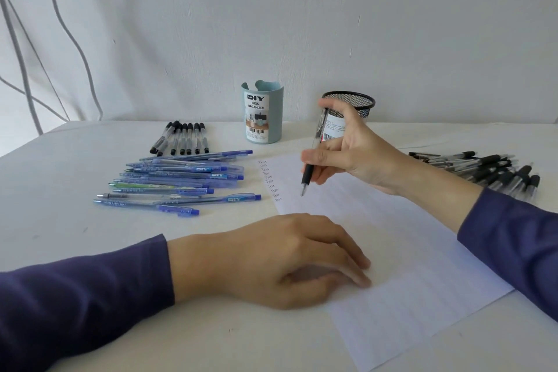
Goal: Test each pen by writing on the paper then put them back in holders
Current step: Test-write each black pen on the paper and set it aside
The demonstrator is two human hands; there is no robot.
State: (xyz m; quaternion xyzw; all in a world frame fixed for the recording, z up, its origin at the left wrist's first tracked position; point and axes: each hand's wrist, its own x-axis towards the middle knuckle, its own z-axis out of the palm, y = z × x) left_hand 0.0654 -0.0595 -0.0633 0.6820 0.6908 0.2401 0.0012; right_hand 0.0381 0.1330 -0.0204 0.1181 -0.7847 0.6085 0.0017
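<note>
Pen [308,174] with a black grip, pinched in the right hand [353,154], points tip-down at the lined paper [398,251], just right of a column of written "Test" words. On the paper's near left edge the left hand [271,260] rests relaxed, holding nothing. Blue pens [181,181] lie left, capped black pens [181,139] beyond them, loose black pens [489,169] heaped right. A DIY desk organizer [262,113] and a mesh holder [360,101] stand far.

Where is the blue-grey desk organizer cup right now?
Head view: the desk organizer stands upright at the back of the table, just left of the black mesh holder and behind the blue pens.
</note>
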